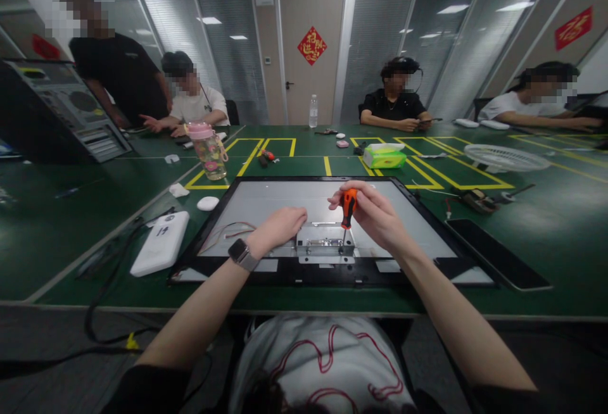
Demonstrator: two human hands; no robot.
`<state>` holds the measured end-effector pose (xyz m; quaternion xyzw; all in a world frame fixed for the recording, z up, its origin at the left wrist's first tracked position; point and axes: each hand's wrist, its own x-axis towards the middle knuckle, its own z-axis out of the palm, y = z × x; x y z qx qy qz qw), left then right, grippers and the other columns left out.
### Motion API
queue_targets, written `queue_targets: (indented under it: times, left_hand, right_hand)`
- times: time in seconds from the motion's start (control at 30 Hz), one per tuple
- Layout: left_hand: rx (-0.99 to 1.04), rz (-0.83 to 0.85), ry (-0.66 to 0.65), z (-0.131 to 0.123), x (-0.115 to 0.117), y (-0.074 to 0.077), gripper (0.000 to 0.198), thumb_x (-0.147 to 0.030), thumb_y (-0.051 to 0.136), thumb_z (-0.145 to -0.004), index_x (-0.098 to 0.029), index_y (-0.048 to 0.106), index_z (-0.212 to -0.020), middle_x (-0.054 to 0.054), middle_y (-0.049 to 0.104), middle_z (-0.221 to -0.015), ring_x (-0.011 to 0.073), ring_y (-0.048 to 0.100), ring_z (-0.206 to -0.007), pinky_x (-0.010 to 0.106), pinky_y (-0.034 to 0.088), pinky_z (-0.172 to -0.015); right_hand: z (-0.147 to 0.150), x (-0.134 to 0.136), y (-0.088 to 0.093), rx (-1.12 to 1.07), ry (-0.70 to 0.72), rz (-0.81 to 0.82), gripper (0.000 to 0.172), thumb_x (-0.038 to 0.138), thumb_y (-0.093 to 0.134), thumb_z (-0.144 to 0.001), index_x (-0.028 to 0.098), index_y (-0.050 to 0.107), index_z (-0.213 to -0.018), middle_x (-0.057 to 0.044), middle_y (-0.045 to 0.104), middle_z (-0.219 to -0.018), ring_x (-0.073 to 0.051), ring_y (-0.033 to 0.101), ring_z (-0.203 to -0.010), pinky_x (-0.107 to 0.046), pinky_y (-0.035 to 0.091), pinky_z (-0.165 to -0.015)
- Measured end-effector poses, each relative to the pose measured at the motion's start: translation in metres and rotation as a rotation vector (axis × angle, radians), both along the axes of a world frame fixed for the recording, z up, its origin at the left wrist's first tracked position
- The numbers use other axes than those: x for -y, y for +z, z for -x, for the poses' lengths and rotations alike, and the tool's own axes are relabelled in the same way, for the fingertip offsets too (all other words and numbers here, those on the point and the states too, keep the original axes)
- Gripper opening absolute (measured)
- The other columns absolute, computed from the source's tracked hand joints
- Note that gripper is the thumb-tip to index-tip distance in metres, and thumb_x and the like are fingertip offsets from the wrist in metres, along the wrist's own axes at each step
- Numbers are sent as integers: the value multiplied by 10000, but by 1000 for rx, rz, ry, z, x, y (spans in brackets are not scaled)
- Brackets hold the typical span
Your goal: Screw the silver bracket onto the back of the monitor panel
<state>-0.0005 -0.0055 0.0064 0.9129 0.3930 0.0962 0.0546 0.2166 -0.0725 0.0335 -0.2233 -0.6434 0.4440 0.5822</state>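
A large flat panel (266, 194) with a black frame lies on the green table in front of me. Near its front edge a silvery metal bracket (319, 247) is mounted. My right hand (375, 213) grips an orange and black screwdriver (349, 206), held upright with its tip down at the right part of the bracket. My left hand (279, 229), with a watch (242, 254) at the wrist, rests at the bracket's left back corner, fingers curled. What its fingertips hold, if anything, is hidden. Thin wires (232, 229) lie on the panel to the left.
Left of the panel are a white power bank (160, 243), black cables (111, 275) and a pink-lidded bottle (206, 154). To the right lies a black phone-like slab (496, 253). A green tissue pack (386, 156) and a white fan grille (506, 158) sit beyond. Several people sit or stand around the table.
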Motion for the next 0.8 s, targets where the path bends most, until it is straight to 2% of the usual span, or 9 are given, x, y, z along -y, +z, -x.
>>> queue_targets:
  times: [0.1, 0.23, 0.37, 0.47, 0.6, 0.67, 0.73, 0.8]
  left_hand:
    - [4, 0, 3, 0, -1, -1, 315, -284, 332, -1007, -169, 617, -939, 95, 694, -920, 216, 646, -840, 305, 459, -756]
    - [1, 8, 7, 0, 0, 0, 324, -291, 326, -1008, -169, 619, -941, 92, 693, -905, 215, 645, -829, 302, 459, -747]
    - [-13, 3, 11, -1, 1, 1, 327, -292, 323, -1007, -171, 621, -946, 92, 696, -907, 217, 646, -827, 301, 457, -737]
    - [-17, 0, 14, -1, 1, 1, 325, -288, 325, -1005, -172, 624, -950, 93, 698, -904, 217, 648, -827, 300, 459, -739]
    - [-15, 7, 14, -1, 0, 0, 326, -288, 328, -1005, -167, 627, -953, 92, 698, -888, 214, 652, -820, 299, 463, -745]
    - [-14, 11, 17, -1, 0, 0, 327, -288, 328, -1006, -165, 627, -955, 95, 700, -894, 218, 654, -826, 304, 464, -748]
    - [-12, 8, 19, -1, 0, 0, 324, -287, 328, -1006, -167, 625, -953, 98, 703, -907, 222, 654, -835, 306, 463, -751]
    - [-11, 4, 15, 0, 0, 0, 320, -287, 329, -1006, -172, 622, -949, 97, 704, -914, 221, 652, -837, 305, 462, -752]
  right_hand:
    - [-1, 1, 1, 63, -74, -49, 211, 458, 623, -895, 266, 669, -971, -40, 653, -988, -214, 619, -952, -403, 521, -891]
    - [-3, 4, 2, 156, -173, -68, 228, 372, 699, -855, 268, 664, -1054, -32, 657, -953, -184, 616, -850, -332, 542, -762]
    - [-2, 5, 3, 149, -143, -82, 245, 362, 573, -947, 261, 622, -1164, -52, 682, -988, -188, 644, -895, -359, 541, -820]
    - [0, 5, 2, 176, -138, -108, 261, 365, 548, -958, 269, 605, -1194, -55, 672, -1027, -193, 644, -918, -372, 540, -844]
    - [1, 3, 2, 283, -336, -192, 302, 341, 713, -839, 271, 650, -1125, -47, 644, -1042, -195, 610, -903, -359, 536, -841]
    - [0, 3, 2, 326, -406, -223, 327, 327, 717, -832, 268, 650, -1147, -49, 647, -1030, -193, 604, -865, -370, 536, -839]
    - [-3, 3, 2, 335, -373, -209, 353, 324, 649, -886, 266, 607, -1232, -60, 655, -1047, -196, 616, -864, -392, 537, -851]
    - [-5, 4, 3, 324, -244, -163, 376, 331, 553, -946, 273, 534, -1317, -75, 647, -1105, -197, 633, -876, -403, 544, -848]
